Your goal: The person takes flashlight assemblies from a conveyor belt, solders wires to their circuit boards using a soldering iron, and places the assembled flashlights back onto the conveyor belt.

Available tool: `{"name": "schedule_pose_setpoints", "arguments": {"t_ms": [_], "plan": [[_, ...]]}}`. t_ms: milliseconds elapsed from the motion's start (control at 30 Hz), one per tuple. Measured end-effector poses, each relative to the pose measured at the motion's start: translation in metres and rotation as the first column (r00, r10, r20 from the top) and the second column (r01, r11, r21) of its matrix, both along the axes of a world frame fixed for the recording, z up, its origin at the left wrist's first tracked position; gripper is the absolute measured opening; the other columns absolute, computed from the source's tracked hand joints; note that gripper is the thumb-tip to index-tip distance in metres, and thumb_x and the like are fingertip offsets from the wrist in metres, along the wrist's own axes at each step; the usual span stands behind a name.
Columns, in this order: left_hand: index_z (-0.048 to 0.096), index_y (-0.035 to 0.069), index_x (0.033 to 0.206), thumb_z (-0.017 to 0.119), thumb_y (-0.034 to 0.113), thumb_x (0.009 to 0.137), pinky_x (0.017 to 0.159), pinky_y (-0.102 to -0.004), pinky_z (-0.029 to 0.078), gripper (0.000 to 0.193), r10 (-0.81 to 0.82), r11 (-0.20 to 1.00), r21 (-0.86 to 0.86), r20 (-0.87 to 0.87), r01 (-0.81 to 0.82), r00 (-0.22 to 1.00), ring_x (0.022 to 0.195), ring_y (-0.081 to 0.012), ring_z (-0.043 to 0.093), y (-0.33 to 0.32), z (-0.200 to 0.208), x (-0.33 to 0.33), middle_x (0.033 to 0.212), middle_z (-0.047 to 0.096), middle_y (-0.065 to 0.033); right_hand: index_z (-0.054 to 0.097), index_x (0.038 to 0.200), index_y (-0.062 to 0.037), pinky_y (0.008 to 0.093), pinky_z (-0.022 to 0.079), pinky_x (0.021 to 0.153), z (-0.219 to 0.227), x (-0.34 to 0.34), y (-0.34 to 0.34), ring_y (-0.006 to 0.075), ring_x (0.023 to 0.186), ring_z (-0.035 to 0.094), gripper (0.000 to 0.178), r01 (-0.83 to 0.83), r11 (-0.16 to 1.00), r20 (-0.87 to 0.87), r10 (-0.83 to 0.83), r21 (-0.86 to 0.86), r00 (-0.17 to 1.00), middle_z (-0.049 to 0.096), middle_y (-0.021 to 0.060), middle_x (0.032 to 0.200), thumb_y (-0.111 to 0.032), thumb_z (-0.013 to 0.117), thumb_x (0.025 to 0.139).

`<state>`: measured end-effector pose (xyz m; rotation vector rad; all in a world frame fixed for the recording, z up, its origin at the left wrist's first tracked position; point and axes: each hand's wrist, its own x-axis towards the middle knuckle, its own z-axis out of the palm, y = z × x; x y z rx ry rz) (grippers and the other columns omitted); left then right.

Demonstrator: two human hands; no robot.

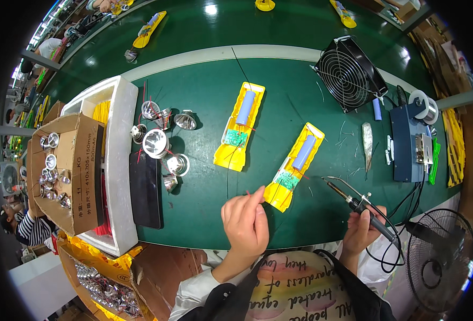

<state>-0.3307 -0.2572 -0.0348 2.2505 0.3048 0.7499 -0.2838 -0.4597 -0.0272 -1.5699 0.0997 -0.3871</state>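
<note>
My left hand (245, 220) is closed in a pinch beside the lower end of a yellow plastic housing (279, 202). A bit of red wire (248, 193) shows by its fingers; what they pinch is hidden. That housing holds a blue cylindrical battery (304, 152) and a green circuit board (288, 181). In my right hand (360, 231) is a soldering iron (373, 216) with a thin metal guide tube, its tip pointing toward the board but apart from it. Farther left lies a second yellow housing (230, 159) with its own battery (245, 108) and board (235, 137).
Silver reflector cups (155, 143) and a black tray (146, 190) lie left, beside a white foam box (122, 214) and a cardboard box (87, 176). A black fan (349, 74), blue soldering station (405, 144) and solder spool (423, 107) stand right. More housings (150, 31) sit beyond.
</note>
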Motion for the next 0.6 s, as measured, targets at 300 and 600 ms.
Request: {"name": "schedule_pose_setpoints", "arguments": {"t_ms": [300,600], "plan": [[0.047,-0.003,0.100,0.049,-0.001,0.079,0.075,-0.0359,0.040,0.021,0.060,0.965,-0.261,0.343,0.034,0.937,0.063,-0.0167,0.050,-0.005,-0.011,-0.002,0.072,0.059,-0.0043,0.042,0.085,-0.0012,0.0173,0.036,0.040,0.003,0.003,0.001,0.0089,0.046,0.045,0.015,-0.037,0.994,-0.017,0.039,0.102,0.999,0.049,0.0072,0.063,-0.011,0.051,0.079],[0.059,0.007,0.074,0.065,0.005,0.065,0.071,-0.0319,0.038,0.012,0.040,0.999,0.000,-0.016,-0.040,0.999,0.063,-0.0179,0.049,-0.007,0.003,0.010,0.068,0.056,-0.0015,0.042,0.085,0.0000,0.0191,0.037,0.037,0.012,-0.001,0.008,0.0102,0.044,0.046,0.019,-0.148,0.978,-0.010,0.151,0.146,0.989,0.050,0.0088,0.063,-0.013,0.053,0.077]]}}
